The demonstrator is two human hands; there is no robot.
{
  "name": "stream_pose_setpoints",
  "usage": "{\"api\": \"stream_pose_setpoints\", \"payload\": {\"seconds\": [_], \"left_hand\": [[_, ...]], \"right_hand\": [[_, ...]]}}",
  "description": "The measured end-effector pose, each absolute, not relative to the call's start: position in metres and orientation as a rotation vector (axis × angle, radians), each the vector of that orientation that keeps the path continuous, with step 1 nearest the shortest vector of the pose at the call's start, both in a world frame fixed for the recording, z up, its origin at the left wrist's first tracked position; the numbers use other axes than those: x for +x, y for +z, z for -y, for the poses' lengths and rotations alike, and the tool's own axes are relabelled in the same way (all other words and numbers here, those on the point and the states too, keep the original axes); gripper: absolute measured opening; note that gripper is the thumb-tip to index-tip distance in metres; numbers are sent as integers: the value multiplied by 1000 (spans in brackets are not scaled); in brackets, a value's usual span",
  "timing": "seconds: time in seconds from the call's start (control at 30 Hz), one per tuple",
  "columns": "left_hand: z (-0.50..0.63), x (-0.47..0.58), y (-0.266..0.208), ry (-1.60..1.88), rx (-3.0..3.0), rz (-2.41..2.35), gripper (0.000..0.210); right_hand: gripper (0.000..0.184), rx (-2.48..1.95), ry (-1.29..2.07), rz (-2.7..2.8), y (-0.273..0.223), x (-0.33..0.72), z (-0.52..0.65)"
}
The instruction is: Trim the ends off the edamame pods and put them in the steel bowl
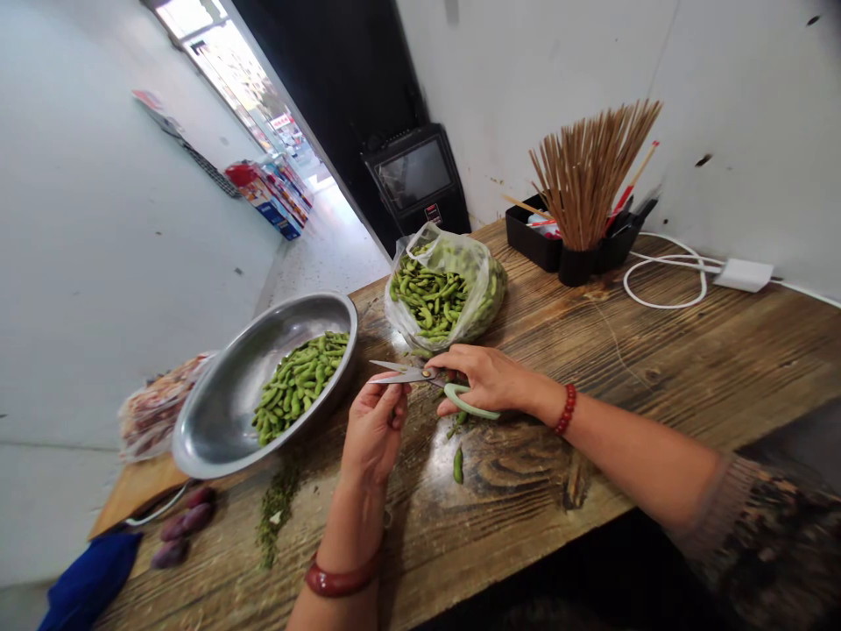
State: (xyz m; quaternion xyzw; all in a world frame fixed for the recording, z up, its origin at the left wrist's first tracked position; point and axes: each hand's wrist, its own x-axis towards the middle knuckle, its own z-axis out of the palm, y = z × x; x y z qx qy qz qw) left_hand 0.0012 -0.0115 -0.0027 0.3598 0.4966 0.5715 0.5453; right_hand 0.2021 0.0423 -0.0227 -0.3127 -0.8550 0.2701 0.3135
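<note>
My right hand [490, 379] grips a pair of scissors [469, 403] with pale green handles, and its blades are parted and point left. Close to the blade tips, my left hand [378, 425] is closed in a pinch; what its fingers hold is hidden. Beyond my hands stands a clear plastic bag [486, 302] full of green soybean pods. To the left, a wide steel bowl [220, 412] holds a heap of pods [299, 386]. One loose pod [458, 464] lies on the wooden table below the scissors, with small green bits near it.
Trimmings [276, 513] lie in front of the bowl, beside several purplish round items [187, 526]. A filled plastic bag [158, 407] sits on a wooden board [137, 491] at far left. Bamboo skewers [584, 175], a black organiser [532, 237] and a white charger [744, 274] stand along the wall.
</note>
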Motion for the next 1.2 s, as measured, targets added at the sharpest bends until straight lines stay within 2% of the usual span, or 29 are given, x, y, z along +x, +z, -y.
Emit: {"api": "stream_pose_setpoints", "payload": {"seconds": [0.33, 0.93, 1.2], "left_hand": [[13, 4, 0, 1370, 831, -1186, 26], [13, 5, 1, 1352, 849, -1156, 23], [8, 5, 4, 1306, 687, -1033, 17]], "right_hand": [[63, -790, 660, 2264, -21, 202, -43], [49, -762, 618, 2286, -23, 207, -51], [50, -800, 823, 1968, -24, 209, -60]]}}
